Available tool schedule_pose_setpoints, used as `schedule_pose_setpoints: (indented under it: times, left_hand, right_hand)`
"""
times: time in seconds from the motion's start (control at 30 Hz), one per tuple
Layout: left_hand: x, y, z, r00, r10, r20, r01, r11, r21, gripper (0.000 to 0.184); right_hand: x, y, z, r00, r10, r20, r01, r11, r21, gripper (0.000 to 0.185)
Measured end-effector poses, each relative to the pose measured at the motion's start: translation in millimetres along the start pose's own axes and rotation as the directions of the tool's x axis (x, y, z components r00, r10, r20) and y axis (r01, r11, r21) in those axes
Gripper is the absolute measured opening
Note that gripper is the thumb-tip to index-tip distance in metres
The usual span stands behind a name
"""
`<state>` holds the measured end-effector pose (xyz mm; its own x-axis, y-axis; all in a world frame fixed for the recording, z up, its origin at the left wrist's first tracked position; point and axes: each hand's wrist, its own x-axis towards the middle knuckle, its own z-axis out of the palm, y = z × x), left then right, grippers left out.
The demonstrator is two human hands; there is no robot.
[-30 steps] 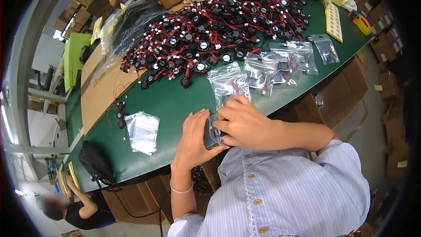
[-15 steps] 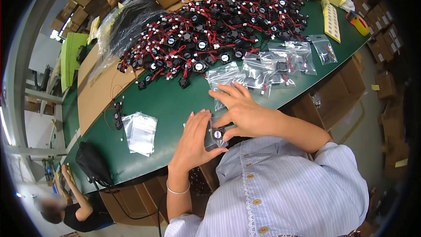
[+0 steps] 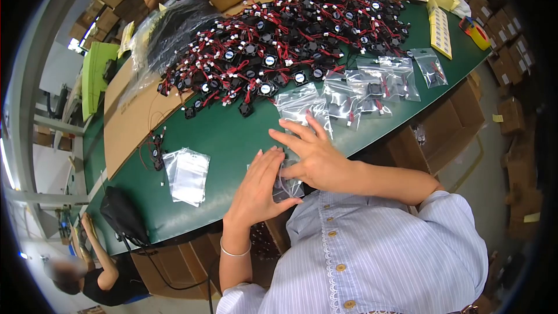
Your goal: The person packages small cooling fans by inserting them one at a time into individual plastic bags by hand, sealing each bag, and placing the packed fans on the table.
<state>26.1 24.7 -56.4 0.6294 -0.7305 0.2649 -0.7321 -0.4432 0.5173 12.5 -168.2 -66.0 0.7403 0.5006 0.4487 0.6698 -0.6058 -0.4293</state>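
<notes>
Near the table's front edge lies a clear plastic bag (image 3: 289, 188), partly covered by both hands; a dark item inside it is hard to make out. My left hand (image 3: 256, 189) rests flat along the bag's left side, thumb apart from the fingers. My right hand (image 3: 319, 160) reaches over the bag with its fingers spread and its thumb on the plastic. Just beyond are filled clear bags (image 3: 302, 107). Behind them spreads a large heap of small black fans (image 3: 267, 58) with red wires and white connectors.
Flat empty bags (image 3: 189, 175) lie left, near a few loose fans (image 3: 156, 151). A black pouch (image 3: 123, 215) sits at the left edge, a yellow tape dispenser (image 3: 476, 33) far right. Open cartons (image 3: 450, 134) stand below. Two other people work at the far side and lower left.
My right hand has opened from its curled pose, its fingers now spread above the bag. The fan seen in the bag half a second ago is now mostly covered. My left hand has barely moved.
</notes>
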Motion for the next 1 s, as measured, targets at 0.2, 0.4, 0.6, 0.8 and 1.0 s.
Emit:
schedule_pose_setpoints:
  times: [0.2, 0.4, 0.6, 0.8, 1.0]
  left_hand:
    - [1.0, 3.3, -3.7, 1.000, -0.020, -0.010, 0.021, 0.996, 0.090, 0.089]
    - [1.2, 2.1, -0.1, 0.999, -0.040, -0.030, 0.043, 0.994, 0.105, 0.088]
    - [-0.2, 1.7, 0.2, 0.997, -0.060, -0.042, 0.063, 0.994, 0.091, 0.088]
    - [2.0, 2.4, -1.2, 0.999, -0.035, -0.024, 0.038, 0.993, 0.112, 0.087]
    - [1.4, -1.0, 1.8, 1.000, -0.004, 0.005, 0.004, 0.993, 0.120, 0.085]
  right_hand:
    - [-9.7, -6.4, 4.6, 0.981, 0.035, -0.192, -0.040, 0.999, -0.026, 0.015]
    - [-34.9, -27.9, -16.7, 0.979, 0.177, 0.099, -0.180, 0.983, 0.022, 0.051]
    - [-40.7, -26.5, -9.9, 0.977, 0.201, 0.075, -0.196, 0.979, -0.061, 0.061]
    - [-31.4, -23.1, -2.9, 0.979, 0.178, 0.095, -0.178, 0.984, -0.011, 0.065]
    - [-12.5, -19.8, -3.7, 0.985, 0.102, 0.140, -0.100, 0.995, -0.018, 0.059]
